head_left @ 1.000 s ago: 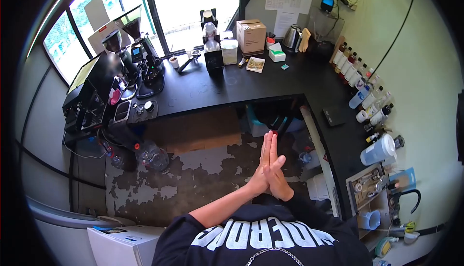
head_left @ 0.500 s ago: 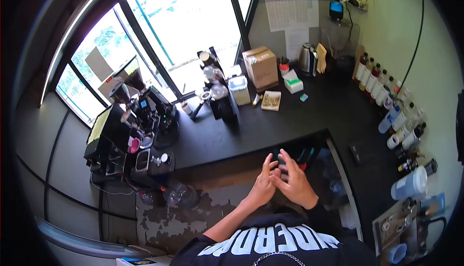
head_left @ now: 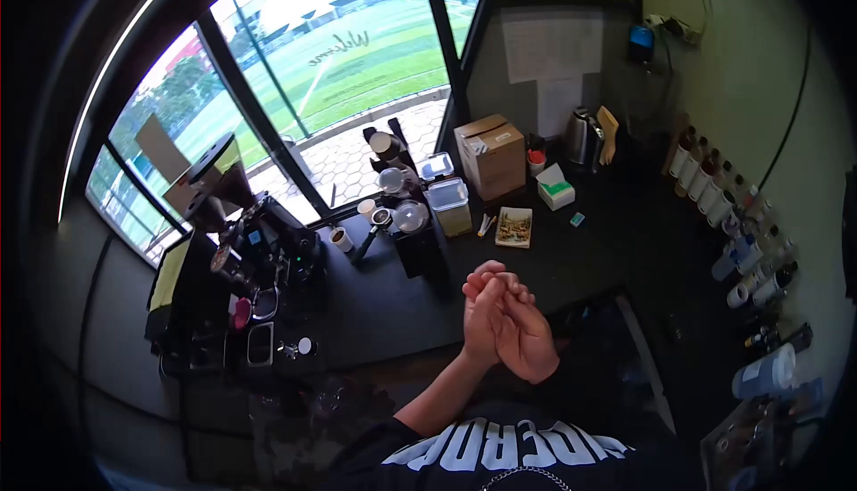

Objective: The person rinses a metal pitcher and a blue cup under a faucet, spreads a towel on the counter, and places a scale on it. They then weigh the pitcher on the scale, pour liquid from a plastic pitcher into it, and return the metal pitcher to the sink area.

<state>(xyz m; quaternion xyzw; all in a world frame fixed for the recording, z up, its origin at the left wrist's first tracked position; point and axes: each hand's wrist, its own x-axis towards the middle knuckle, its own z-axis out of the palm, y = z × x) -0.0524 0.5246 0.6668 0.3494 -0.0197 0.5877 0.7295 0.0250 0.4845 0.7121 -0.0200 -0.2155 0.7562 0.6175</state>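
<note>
The person's left hand point(head_left: 482, 317) and right hand point(head_left: 522, 335) are clasped together, empty, above the black L-shaped counter point(head_left: 402, 303) w/ nothing picked up yet; the portafilter point(head_left: 375, 223) & coffee grinder point(head_left: 254, 232) lie untouched, so work seems not begun.

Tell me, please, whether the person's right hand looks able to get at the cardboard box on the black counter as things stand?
Probably yes. The right hand is clasped with the left hand and holds nothing, and the counter between it and the cardboard box looks bare. The box stands by the window, so a forward stretch seems needed.
</note>
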